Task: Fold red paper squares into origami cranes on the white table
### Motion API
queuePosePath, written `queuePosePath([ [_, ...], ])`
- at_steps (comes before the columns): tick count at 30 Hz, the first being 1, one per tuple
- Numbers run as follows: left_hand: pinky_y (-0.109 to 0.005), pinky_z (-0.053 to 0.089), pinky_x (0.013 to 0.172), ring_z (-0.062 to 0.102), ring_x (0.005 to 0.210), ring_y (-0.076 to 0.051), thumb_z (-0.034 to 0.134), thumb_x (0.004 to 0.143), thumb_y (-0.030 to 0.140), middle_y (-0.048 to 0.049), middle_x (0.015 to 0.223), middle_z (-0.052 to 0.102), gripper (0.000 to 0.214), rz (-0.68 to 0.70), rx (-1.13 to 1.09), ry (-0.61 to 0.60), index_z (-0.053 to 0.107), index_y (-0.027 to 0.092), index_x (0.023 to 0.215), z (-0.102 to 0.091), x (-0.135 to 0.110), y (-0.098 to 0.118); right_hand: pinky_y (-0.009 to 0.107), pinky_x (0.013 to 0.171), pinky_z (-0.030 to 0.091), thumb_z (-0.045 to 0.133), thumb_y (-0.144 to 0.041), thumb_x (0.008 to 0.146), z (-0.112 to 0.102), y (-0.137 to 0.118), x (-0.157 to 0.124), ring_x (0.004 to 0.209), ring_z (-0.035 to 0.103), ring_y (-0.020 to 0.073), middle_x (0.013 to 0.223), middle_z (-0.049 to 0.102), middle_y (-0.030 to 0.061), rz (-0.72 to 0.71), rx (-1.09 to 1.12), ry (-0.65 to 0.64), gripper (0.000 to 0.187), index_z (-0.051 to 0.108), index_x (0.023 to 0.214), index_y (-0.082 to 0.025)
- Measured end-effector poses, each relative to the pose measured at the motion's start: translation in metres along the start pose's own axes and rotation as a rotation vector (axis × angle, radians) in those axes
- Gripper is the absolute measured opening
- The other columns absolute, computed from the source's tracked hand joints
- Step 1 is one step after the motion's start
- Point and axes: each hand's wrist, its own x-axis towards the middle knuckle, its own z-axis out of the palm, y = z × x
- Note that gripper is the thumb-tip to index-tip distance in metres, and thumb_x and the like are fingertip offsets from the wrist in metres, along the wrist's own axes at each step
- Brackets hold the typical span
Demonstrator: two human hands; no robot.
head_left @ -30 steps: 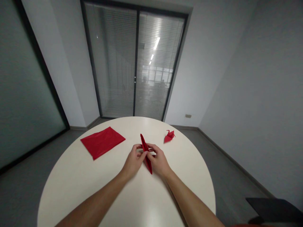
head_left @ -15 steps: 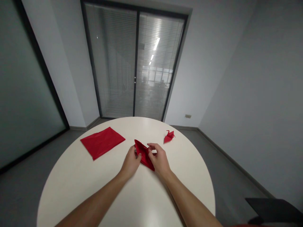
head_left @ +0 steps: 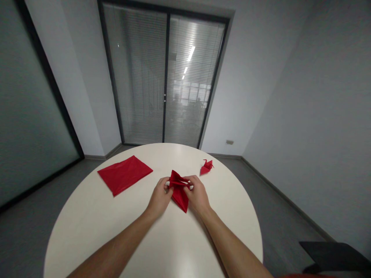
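Note:
A folded piece of red paper (head_left: 180, 197) is held between my two hands above the white round table. Its lower end narrows to a point toward me, while the upper part spreads in raised flaps with a gap between the layers. My left hand (head_left: 160, 196) pinches its left edge between thumb and fingers. On the other side, my right hand (head_left: 198, 194) grips the right edge, thumb in front and fingers behind. Parts of the fingertips are hidden by the paper.
A flat red sheet or stack of sheets (head_left: 124, 175) lies on the table (head_left: 95, 231) at the left. A finished red origami crane (head_left: 206, 167) stands at the right. Part of a black chair (head_left: 336, 255) shows at lower right, beyond the table's edge.
The red paper has turned more upright, and its top has opened into raised flaps. My right fingers have closed in on its right edge; my left hand has stayed nearly in place.

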Motion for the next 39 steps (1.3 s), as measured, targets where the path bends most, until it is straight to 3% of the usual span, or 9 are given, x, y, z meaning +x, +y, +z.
queuePosePath([
  [7, -0.036, 0.054, 0.089, 0.066, 0.093, -0.02, 0.057, 0.075, 0.009, -0.0071, 0.111, 0.07, 0.037, 0.001, 0.014, -0.022, 0.073, 0.02, 0.106, -0.007, 0.003, 0.005, 0.039, 0.092, 0.051, 0.05, -0.002, 0.073, -0.01, 0.015, 0.007, 0.098, 0.066, 0.0225, 0.104, 0.072, 0.0056, -0.035, 0.08, -0.042, 0.043, 0.077, 0.098, -0.023],
  [11, -0.037, 0.054, 0.092, 0.066, 0.1, -0.022, 0.054, 0.069, 0.006, -0.0063, 0.109, 0.072, 0.041, 0.025, 0.023, -0.058, 0.076, 0.021, 0.1, -0.01, 0.006, 0.003, 0.04, 0.097, 0.05, 0.053, -0.004, 0.075, -0.019, 0.025, 0.009, 0.103, 0.066, 0.0224, 0.11, 0.072, 0.0066, -0.033, 0.123, -0.13, 0.041, 0.078, 0.102, -0.023],
  [15, -0.038, 0.056, 0.09, 0.068, 0.095, -0.022, 0.056, 0.07, 0.007, -0.0063, 0.105, 0.073, 0.037, -0.003, 0.014, -0.098, 0.076, 0.02, 0.098, -0.014, 0.007, -0.003, 0.042, 0.1, 0.05, 0.054, -0.004, 0.077, -0.025, 0.028, 0.008, 0.108, 0.065, 0.0231, 0.116, 0.07, 0.0076, -0.01, 0.109, -0.229, 0.044, 0.079, 0.107, -0.024],
  [21, -0.039, 0.051, 0.1, 0.066, 0.107, -0.022, 0.051, 0.074, 0.0, -0.0067, 0.112, 0.07, 0.041, 0.139, 0.208, -0.221, 0.077, 0.023, 0.096, -0.024, 0.004, -0.006, 0.044, 0.107, 0.047, 0.049, 0.002, 0.071, -0.033, 0.025, 0.004, 0.117, 0.063, 0.0237, 0.126, 0.066, 0.0072, -0.108, 0.083, -0.41, 0.067, 0.073, 0.125, -0.029],
  [25, -0.038, 0.047, 0.104, 0.063, 0.112, -0.022, 0.048, 0.078, -0.002, -0.006, 0.12, 0.068, 0.043, 0.22, 0.41, -0.398, 0.077, 0.024, 0.098, -0.033, 0.005, -0.002, 0.045, 0.112, 0.044, 0.045, 0.003, 0.071, -0.033, 0.031, 0.005, 0.124, 0.06, 0.0236, 0.133, 0.065, 0.008, -0.142, -0.015, -0.504, 0.069, 0.072, 0.126, -0.027],
  [28, -0.037, 0.048, 0.102, 0.064, 0.109, -0.021, 0.046, 0.077, -0.004, -0.0045, 0.115, 0.071, 0.046, 0.264, 0.491, -0.482, 0.075, 0.023, 0.1, -0.037, 0.006, 0.0, 0.047, 0.118, 0.037, 0.048, -0.003, 0.076, -0.032, 0.036, 0.004, 0.134, 0.053, 0.026, 0.143, 0.06, 0.0097, -0.136, -0.156, -0.572, 0.063, 0.069, 0.132, -0.024],
  [32, -0.036, 0.046, 0.104, 0.064, 0.11, -0.021, 0.045, 0.072, -0.006, -0.0029, 0.116, 0.072, 0.053, 0.273, 0.541, -0.477, 0.073, 0.023, 0.106, -0.037, 0.005, 0.004, 0.055, 0.124, 0.021, 0.051, -0.014, 0.083, -0.034, 0.032, 0.002, 0.148, 0.034, 0.0319, 0.158, 0.044, 0.0097, -0.058, -0.341, -0.68, 0.066, 0.053, 0.149, -0.024],
  [35, -0.036, 0.048, 0.102, 0.065, 0.108, -0.021, 0.046, 0.08, -0.001, -0.0044, 0.114, 0.072, 0.044, 0.244, 0.561, -0.446, 0.071, 0.022, 0.109, -0.035, 0.003, 0.008, 0.057, 0.124, 0.017, 0.055, -0.022, 0.084, -0.036, 0.023, 0.001, 0.152, 0.027, 0.0349, 0.163, 0.035, 0.0109, -0.042, -0.422, -0.729, 0.072, 0.043, 0.155, -0.024],
  [39, -0.037, 0.049, 0.099, 0.064, 0.108, -0.022, 0.051, 0.092, 0.013, -0.0065, 0.115, 0.072, 0.03, 0.253, 0.607, -0.458, 0.07, 0.022, 0.113, -0.035, 0.002, 0.011, 0.062, 0.122, 0.013, 0.065, -0.03, 0.077, -0.038, 0.009, 0.002, 0.152, 0.024, 0.0385, 0.165, 0.03, 0.0109, -0.093, -0.482, -0.72, 0.08, 0.044, 0.154, -0.027],
])
